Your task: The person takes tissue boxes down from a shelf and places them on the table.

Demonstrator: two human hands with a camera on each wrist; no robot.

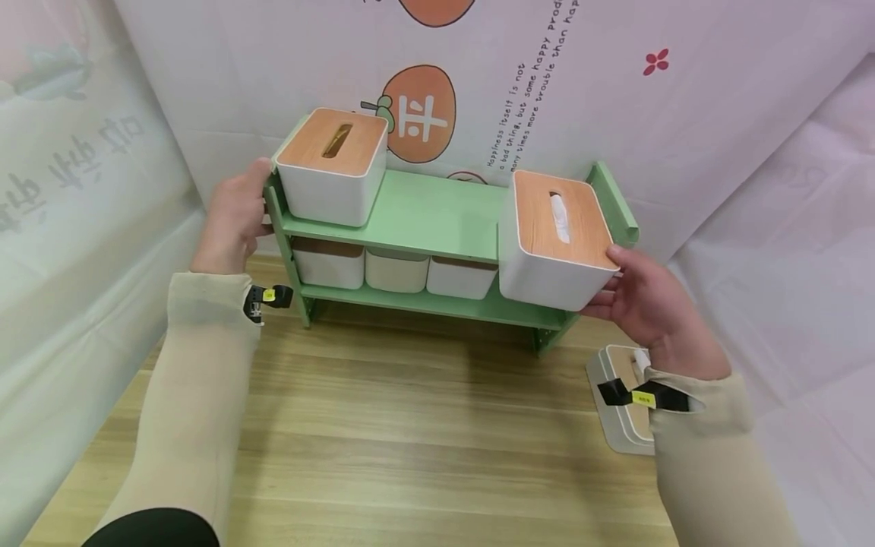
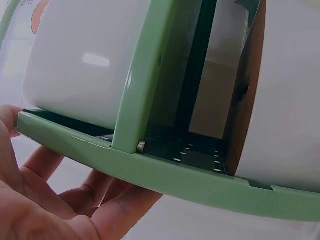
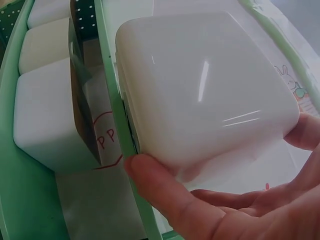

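A green two-tier shelf (image 1: pixel 437 216) stands against the printed cloth. My left hand (image 1: pixel 235 213) grips its left side panel; in the left wrist view the fingers (image 2: pixel 127 212) lie along the panel's outer side. With my right hand (image 1: pixel 659 308) I hold a white tissue box (image 1: pixel 563 281) with a wood-look lid by its right side, thumb near the lid's corner. This box covers the right part of the shelf's front edge; whether it touches the board I cannot tell. Another tissue box (image 1: pixel 331 182) with a wood-look lid sits at the top tier's left end.
On the lower tier stand two white boxes (image 1: pixel 328 266) (image 1: pixel 461 279) with a cream bin (image 1: pixel 396 272) between them. Another tissue box (image 1: pixel 615 422) lies on the wooden floor (image 1: pixel 410 425), partly behind my right wrist. Cloth walls (image 1: pixel 772 251) close in on both sides.
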